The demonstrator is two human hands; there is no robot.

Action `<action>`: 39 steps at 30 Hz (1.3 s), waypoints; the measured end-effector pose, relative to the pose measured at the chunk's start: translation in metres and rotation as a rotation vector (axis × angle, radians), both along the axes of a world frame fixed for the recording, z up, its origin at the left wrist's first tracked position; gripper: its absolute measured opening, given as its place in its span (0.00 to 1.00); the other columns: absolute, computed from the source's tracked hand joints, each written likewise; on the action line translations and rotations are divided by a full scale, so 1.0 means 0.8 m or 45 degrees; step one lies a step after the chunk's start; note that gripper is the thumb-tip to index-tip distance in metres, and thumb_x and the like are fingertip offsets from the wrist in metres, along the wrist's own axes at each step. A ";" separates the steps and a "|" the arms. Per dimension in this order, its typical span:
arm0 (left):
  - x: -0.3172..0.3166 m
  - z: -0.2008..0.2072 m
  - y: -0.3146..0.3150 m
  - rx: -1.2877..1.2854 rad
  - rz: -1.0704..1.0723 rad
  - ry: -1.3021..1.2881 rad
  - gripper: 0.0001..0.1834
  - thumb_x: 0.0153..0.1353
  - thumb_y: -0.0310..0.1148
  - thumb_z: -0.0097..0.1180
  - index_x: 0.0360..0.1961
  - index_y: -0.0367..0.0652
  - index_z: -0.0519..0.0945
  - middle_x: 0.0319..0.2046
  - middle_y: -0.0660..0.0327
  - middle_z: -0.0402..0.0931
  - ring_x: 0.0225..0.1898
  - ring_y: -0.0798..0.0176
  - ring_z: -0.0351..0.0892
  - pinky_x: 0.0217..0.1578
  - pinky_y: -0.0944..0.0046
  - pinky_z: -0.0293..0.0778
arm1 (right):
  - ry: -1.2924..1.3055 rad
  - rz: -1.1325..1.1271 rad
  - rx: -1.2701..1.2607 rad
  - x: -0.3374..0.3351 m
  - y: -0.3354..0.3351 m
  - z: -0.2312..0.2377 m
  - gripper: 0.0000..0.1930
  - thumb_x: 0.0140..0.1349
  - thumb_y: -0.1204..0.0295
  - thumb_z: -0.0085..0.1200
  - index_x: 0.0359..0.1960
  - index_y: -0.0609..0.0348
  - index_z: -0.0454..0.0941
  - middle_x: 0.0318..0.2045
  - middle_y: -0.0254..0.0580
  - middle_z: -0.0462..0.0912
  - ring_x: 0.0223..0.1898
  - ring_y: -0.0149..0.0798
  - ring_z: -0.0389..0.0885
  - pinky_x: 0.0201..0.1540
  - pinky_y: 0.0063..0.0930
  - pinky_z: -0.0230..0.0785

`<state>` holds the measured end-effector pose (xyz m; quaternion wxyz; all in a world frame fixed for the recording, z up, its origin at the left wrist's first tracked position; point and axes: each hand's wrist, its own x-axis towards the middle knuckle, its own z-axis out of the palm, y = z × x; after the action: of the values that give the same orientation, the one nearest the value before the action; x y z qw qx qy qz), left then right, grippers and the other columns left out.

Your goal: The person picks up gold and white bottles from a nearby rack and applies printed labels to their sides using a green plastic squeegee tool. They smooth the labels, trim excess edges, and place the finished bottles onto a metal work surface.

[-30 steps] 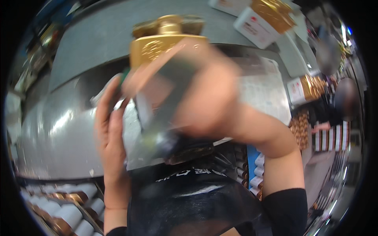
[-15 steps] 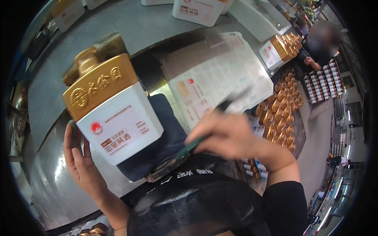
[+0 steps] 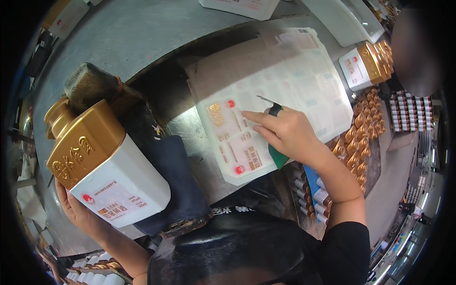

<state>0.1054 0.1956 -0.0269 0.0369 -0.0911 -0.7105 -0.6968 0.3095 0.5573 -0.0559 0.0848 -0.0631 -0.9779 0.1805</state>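
Note:
A large bottle (image 3: 126, 185) with a gold shoulder and neck and a white body leans over a dark cloth pad (image 3: 173, 171), its printed label facing up. My left hand (image 3: 71, 204) holds it from the left, fingers partly hidden behind the gold shoulder. Over a translucent sheet of printed decals (image 3: 299, 80), my right hand (image 3: 289, 135) reaches with its index finger extended near the red and gold prints. A green scraper (image 3: 277, 157) is tucked in that palm. From the same fingers juts a thin pointed metal tool (image 3: 268, 100) with a black part.
Behind the pad lies a worn cloth-wrapped support (image 3: 90, 85). A white tub (image 3: 342, 21) stands at the far right, near more gold-and-white bottles (image 3: 356, 69). Many gold-topped bottles (image 3: 356, 147) crowd the right side. Another person (image 3: 418, 52) is close at the right.
The bottle has turned and shifted left and down, showing more of its side. My left hand has moved behind its shoulder. My right hand has moved up and right onto the decal sheet.

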 end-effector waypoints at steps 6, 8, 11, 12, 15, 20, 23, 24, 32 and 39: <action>0.003 0.006 0.005 0.012 0.045 -0.003 0.21 0.71 0.29 0.41 0.62 0.31 0.67 0.52 0.52 0.76 0.48 0.64 0.80 0.49 0.65 0.77 | 0.055 0.153 0.051 -0.044 0.015 0.004 0.21 0.57 0.69 0.59 0.55 0.48 0.78 0.25 0.41 0.80 0.25 0.44 0.78 0.28 0.36 0.71; -0.004 0.002 -0.003 0.021 -0.011 -0.021 0.20 0.71 0.29 0.43 0.61 0.31 0.67 0.52 0.52 0.76 0.48 0.64 0.80 0.49 0.66 0.77 | 0.092 0.124 0.089 -0.076 0.016 -0.002 0.22 0.58 0.69 0.59 0.56 0.49 0.77 0.26 0.43 0.80 0.27 0.45 0.79 0.30 0.37 0.72; -0.005 -0.001 -0.002 -0.047 0.017 0.030 0.21 0.71 0.29 0.44 0.61 0.30 0.68 0.52 0.52 0.76 0.49 0.65 0.80 0.49 0.66 0.76 | -0.027 0.113 0.247 -0.122 0.015 -0.021 0.19 0.59 0.67 0.58 0.53 0.50 0.76 0.26 0.46 0.80 0.31 0.48 0.80 0.31 0.40 0.73; -0.006 0.000 0.000 -0.042 0.012 0.038 0.21 0.70 0.29 0.44 0.61 0.30 0.68 0.53 0.52 0.76 0.49 0.65 0.80 0.49 0.66 0.76 | -0.051 0.106 0.250 -0.132 0.014 -0.024 0.17 0.58 0.68 0.57 0.49 0.51 0.77 0.26 0.46 0.79 0.33 0.49 0.80 0.31 0.43 0.73; -0.008 0.000 -0.001 -0.020 0.008 0.049 0.22 0.70 0.29 0.45 0.62 0.29 0.67 0.54 0.51 0.75 0.50 0.64 0.79 0.50 0.65 0.76 | -0.185 0.205 0.429 -0.139 0.024 -0.035 0.19 0.55 0.74 0.52 0.52 0.52 0.77 0.30 0.43 0.80 0.36 0.46 0.81 0.30 0.37 0.76; -0.014 -0.014 -0.018 0.027 -0.011 -0.003 0.22 0.70 0.29 0.44 0.62 0.30 0.66 0.56 0.50 0.73 0.52 0.62 0.78 0.52 0.64 0.76 | -0.212 0.016 0.514 -0.071 0.036 -0.015 0.23 0.56 0.75 0.49 0.55 0.43 0.77 0.29 0.41 0.78 0.35 0.44 0.80 0.30 0.36 0.76; -0.012 -0.018 -0.017 0.070 -0.055 0.013 0.22 0.69 0.28 0.44 0.62 0.30 0.66 0.56 0.50 0.73 0.52 0.62 0.79 0.52 0.64 0.76 | -0.290 -0.104 0.495 -0.002 0.029 -0.004 0.24 0.55 0.74 0.52 0.57 0.46 0.76 0.28 0.41 0.77 0.33 0.45 0.80 0.30 0.37 0.75; -0.013 -0.021 -0.017 0.057 -0.042 0.020 0.21 0.70 0.28 0.43 0.62 0.31 0.67 0.56 0.50 0.74 0.51 0.62 0.79 0.52 0.64 0.76 | -0.346 -0.166 0.476 0.022 0.019 0.002 0.24 0.55 0.74 0.54 0.57 0.48 0.77 0.27 0.42 0.78 0.32 0.46 0.80 0.30 0.39 0.75; -0.019 -0.019 -0.037 0.103 -0.129 -0.031 0.24 0.71 0.27 0.40 0.66 0.33 0.62 0.57 0.50 0.73 0.52 0.62 0.78 0.53 0.64 0.75 | -0.156 -0.429 -0.194 0.100 -0.037 0.031 0.17 0.61 0.71 0.56 0.53 0.50 0.81 0.22 0.49 0.78 0.22 0.46 0.75 0.30 0.35 0.69; 0.010 0.013 -0.011 0.136 -0.208 -0.016 0.25 0.72 0.29 0.40 0.68 0.33 0.60 0.63 0.47 0.66 0.62 0.59 0.70 0.61 0.58 0.67 | -0.126 -0.345 0.296 0.110 -0.014 0.004 0.20 0.58 0.74 0.57 0.53 0.44 0.80 0.26 0.41 0.79 0.29 0.46 0.78 0.31 0.37 0.74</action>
<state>0.1135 0.1869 -0.0162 -0.0198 -0.1423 -0.6628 -0.7349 0.3979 0.5457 -0.0527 0.0669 -0.1927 -0.9777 0.0500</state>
